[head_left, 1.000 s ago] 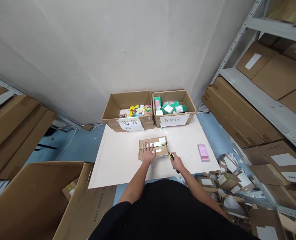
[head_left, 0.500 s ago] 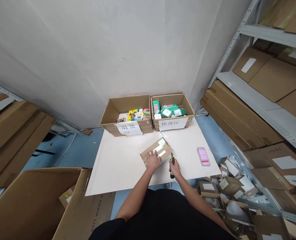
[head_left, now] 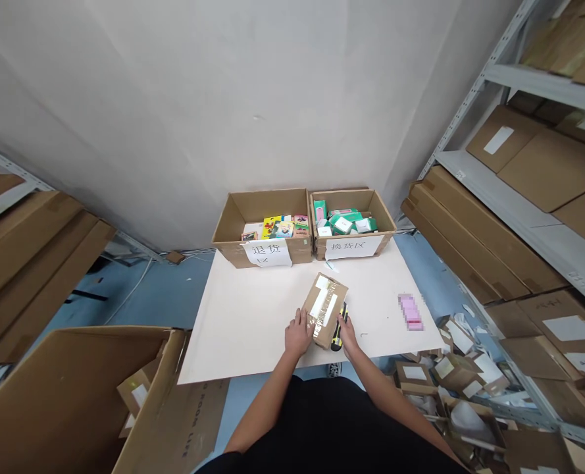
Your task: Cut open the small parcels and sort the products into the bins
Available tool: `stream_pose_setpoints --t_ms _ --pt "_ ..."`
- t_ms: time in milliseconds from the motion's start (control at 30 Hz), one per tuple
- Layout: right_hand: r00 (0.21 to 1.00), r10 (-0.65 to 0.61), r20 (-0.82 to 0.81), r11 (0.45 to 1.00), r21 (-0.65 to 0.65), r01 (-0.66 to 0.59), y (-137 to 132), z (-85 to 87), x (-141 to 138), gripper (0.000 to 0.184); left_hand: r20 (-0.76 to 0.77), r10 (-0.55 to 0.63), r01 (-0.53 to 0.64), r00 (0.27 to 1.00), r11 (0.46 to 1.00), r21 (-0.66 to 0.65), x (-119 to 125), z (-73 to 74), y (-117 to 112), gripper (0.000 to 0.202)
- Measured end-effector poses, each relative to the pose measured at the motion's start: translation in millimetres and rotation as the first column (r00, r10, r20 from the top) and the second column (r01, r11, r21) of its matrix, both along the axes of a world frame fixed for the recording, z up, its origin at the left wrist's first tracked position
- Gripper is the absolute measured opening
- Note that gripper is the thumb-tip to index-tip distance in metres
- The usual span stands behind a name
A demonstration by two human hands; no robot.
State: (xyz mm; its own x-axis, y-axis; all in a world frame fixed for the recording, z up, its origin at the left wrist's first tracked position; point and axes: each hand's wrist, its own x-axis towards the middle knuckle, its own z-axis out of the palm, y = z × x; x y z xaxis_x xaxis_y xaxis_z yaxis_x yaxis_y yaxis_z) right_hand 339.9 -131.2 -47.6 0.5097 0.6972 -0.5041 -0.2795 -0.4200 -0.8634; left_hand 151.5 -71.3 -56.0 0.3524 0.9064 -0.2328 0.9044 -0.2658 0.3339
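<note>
Near the table's (head_left: 243, 316) front edge lies a taped cardboard parcel (head_left: 324, 309), probably light and stiff, its tape slick; bare side edges look safest to hold. The person's left hand (head_left: 298, 334) clasps its near corner; the right hand (head_left: 347, 331) grips a utility knife (head_left: 340, 320) alongside.

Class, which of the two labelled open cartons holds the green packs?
The right carton, nearest the metal shelving; the left carton holds colourful yellow packs.

parcel (head_left: 324, 310) turned lengthwise, both hands (head_left: 299, 334) nearer the table edge
</note>
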Motion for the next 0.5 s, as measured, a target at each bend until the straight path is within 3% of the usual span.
stream_pose_setpoints --t_ms 67,133,233,333,400,500 --pt "1.0 0.017 -0.01 1.0 0.024 -0.016 8.8 7.0 -11.0 0.065 0.064 0.047 -0.047 0.997 0.999 0.007 -7.0 -6.7 -9.9 0.076" --pt "0.999 0.037 -0.018 0.998 0.045 -0.036 23.3 17.8 -22.6 0.06 0.119 0.095 -0.092 0.988 0.995 -0.034 -24.6 -10.6 -3.9 0.078" --pt "0.989 0.131 -0.066 0.988 0.092 -0.125 54.0 37.1 -43.6 0.051 0.117 0.213 -0.191 0.97 0.967 -0.17 -70.1 -11.8 26.1 0.078" --pt "0.978 0.201 -0.052 0.977 0.082 -0.197 83.8 49.6 -68.4 0.049 0.091 0.398 -0.366 0.913 0.896 -0.254 -123.4 -11.7 55.8 0.077" --pt "0.98 0.189 0.058 0.981 0.031 -0.191 95.8 49.2 -84.4 0.052 0.166 0.464 -0.414 0.87 0.872 -0.263 -152.1 -13.1 66.1 0.074" --pt "0.96 0.17 0.222 0.984 -0.083 -0.155 96.7 35.4 -105.2 0.052 0.279 0.486 -0.393 0.828 0.859 -0.328 -177.1 -19.1 70.0 0.07"
